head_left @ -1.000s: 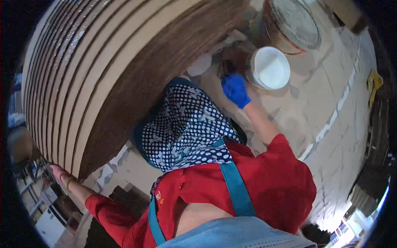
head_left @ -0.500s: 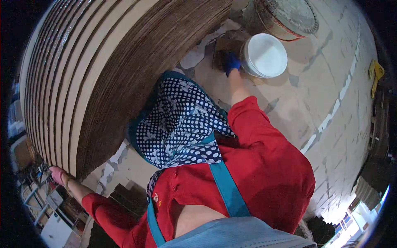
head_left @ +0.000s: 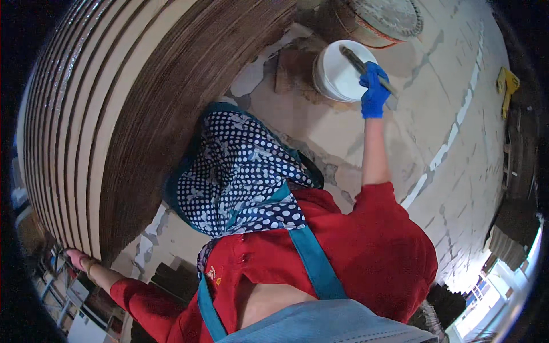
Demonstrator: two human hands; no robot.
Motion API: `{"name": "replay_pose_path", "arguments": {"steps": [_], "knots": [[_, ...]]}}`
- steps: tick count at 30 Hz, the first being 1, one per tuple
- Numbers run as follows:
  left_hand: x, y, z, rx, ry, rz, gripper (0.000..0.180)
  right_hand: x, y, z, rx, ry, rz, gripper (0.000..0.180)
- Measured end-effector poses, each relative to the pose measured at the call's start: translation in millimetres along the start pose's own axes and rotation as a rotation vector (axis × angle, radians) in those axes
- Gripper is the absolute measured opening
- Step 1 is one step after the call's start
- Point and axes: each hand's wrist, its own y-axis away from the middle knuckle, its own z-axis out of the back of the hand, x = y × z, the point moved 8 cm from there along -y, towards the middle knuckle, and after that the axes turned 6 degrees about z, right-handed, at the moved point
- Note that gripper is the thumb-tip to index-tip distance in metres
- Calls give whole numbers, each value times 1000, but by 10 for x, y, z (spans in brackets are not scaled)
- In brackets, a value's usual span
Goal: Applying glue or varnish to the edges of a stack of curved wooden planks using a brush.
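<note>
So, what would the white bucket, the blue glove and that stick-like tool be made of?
White bucket: probably plastic with a smooth finish, judging by its even wall and rounded rim.
Blue glove: likely thin rubber or similar, fairly matte, since it clings closely.
Stick-like tool: perhaps wood, unpolished, from its dull brownish colour; too small here to be sure.

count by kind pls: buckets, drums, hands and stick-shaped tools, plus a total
Buckets: 1, the white bucket
Drums: 1, the large round drum beyond it
Hands: 2, the left hand and the blue-gloved right hand
Stick-shaped tools: 1, the stick-shaped tool in the right hand
Total: 5
</note>
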Motion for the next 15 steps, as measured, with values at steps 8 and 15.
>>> {"name": "replay_pose_path", "arguments": {"steps": [8, 15], "knots": [[35, -80, -44, -6, 34, 3, 73, -831, -420, 154, 74, 401, 197, 15], [126, -142, -73, -16, 37, -4, 73, -1106, -218, -25, 185, 340, 88, 14]]}}
